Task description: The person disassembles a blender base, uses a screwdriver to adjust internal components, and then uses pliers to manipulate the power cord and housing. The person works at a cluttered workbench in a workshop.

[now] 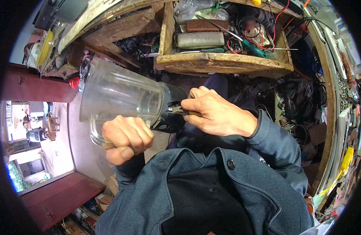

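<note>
One jug [123,86] is the biggest thing you are handling, tipped on its side in front of you, below the front edge of the drawer [223,60] in your view. Its wide end faces your left and its narrow end your right. The walls are clear but cloudy and dulled, with ribs running lengthwise, and they taper toward the narrow end. There you have one base [175,93], dark grey to black, with a small pale mark low on it. One clear handle [95,131] bows out from the wall on the side nearer your body.

Two hands are at work, both yours. Your right hand [219,111] has its fingers curled and pinches one tool [194,114]; your left hand [127,137] is closed in a fist around the handle, thumb pressed against the bent forefinger.

Inside the drawer you can count two oblong cases, side by side: one brown case [207,26] and one grey case [201,40]. Two green grips show near them, one grip [254,48] to the right and another partly hidden by the drawer's front.

Your one tool has a metal head and a yellowish handle, its tip at the base; you cannot tell whether its jaws are clamped. Smallest is one dark button [231,164] on your collar
</note>
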Motion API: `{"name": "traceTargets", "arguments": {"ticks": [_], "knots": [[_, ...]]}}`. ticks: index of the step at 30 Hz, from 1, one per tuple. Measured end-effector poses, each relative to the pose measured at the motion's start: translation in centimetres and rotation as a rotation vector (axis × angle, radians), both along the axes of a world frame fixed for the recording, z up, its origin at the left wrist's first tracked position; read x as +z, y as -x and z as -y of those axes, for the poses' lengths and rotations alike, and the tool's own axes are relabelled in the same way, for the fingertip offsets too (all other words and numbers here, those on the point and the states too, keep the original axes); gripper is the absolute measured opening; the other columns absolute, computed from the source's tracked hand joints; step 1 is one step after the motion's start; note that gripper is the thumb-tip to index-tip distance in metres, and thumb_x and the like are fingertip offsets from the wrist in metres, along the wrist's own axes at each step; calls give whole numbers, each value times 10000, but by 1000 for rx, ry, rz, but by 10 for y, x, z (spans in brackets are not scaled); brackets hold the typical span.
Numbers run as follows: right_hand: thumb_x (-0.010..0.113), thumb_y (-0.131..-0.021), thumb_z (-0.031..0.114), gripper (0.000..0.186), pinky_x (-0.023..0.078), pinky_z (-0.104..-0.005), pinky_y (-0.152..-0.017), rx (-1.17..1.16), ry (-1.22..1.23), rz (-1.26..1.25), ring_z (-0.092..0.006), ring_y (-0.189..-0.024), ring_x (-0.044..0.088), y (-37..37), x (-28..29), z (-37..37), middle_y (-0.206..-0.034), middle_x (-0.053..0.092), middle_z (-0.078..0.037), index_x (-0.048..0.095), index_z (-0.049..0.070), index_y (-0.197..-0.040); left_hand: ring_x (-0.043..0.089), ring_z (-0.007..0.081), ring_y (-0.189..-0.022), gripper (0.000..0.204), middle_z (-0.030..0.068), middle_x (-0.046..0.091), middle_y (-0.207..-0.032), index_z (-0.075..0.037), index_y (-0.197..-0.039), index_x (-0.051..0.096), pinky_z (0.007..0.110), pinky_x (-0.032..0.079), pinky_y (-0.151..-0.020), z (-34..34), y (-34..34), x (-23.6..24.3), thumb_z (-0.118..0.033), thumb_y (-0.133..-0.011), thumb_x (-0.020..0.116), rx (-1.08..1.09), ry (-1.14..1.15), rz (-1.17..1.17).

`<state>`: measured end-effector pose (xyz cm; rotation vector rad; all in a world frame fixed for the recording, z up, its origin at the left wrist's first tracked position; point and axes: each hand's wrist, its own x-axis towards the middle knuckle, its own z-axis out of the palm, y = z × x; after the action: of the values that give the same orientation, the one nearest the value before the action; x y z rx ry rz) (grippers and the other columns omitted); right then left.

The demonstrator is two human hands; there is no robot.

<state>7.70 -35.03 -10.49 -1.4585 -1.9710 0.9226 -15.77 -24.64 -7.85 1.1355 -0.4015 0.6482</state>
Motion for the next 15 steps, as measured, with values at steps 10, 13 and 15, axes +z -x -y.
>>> {"name": "traceTargets", "arguments": {"ticks": [10, 13, 15], "knots": [[678, -824, 188, 221, 522, -519, -696, -57, -99, 152, -424, -759, 650, 6, -12, -4, -748, 624, -209, 602, -8, -756, 290, 172, -318, 458, 39, 342, -435, -78, -508, 258, 328, 260, -353, 19, -9, 1, 38, -818, 574, 188, -23, -74], [649, -814, 179, 213, 583, -515, -694, -131, -169, 210, -440, -748, 705, 14, -9, -3, -722, 673, -259, 684, -21, -750, 365, 169, -329, 382, 62, 418, -449, -96, -512, 324, 331, 341, -357, 14, -8, -1, 58, -799, 523, 159, -136, -82], [652, -809, 177, 205, 586, -517, -698, -120, -100, 218, -441, -759, 711, 19, -4, -4, -727, 680, -260, 684, -15, -743, 362, 173, -327, 390, 61, 412, -450, -96, -516, 310, 335, 334, -353, 15, -12, -5, 59, -798, 532, 227, -307, -136]]}}
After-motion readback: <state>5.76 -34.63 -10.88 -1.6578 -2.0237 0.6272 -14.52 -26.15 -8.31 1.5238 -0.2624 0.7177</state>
